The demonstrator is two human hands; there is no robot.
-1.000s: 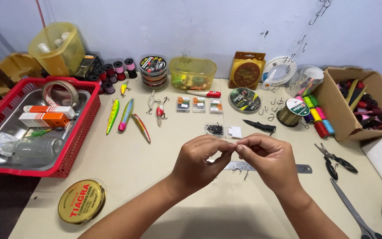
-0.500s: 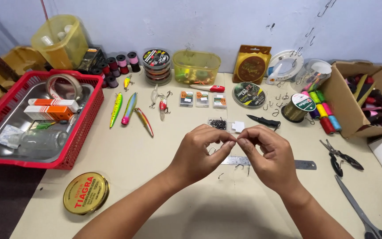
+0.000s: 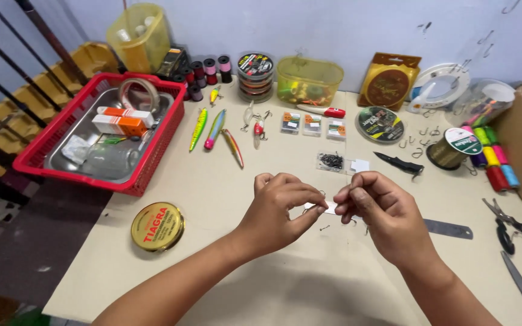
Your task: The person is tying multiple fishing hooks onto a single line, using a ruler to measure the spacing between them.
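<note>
Bench: a big tan top that held fishing things.
Red basket: sat far left of the ruler.
Ruler: a flat metal strip, partly hidden under the hands.
Left hand: fingers pressed together, just left of the ruler, pinching something too small to tell.
Right hand: over the ruler, fingertips pinched the same way.
Small hooks: lay on the bench by the ruler; probably light, stiff and sharp, best held by the shank.

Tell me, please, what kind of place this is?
Probably a home bench for fishing tackle: painted lures, line spools and loose hooks lie on the table by a plain wall.
</note>
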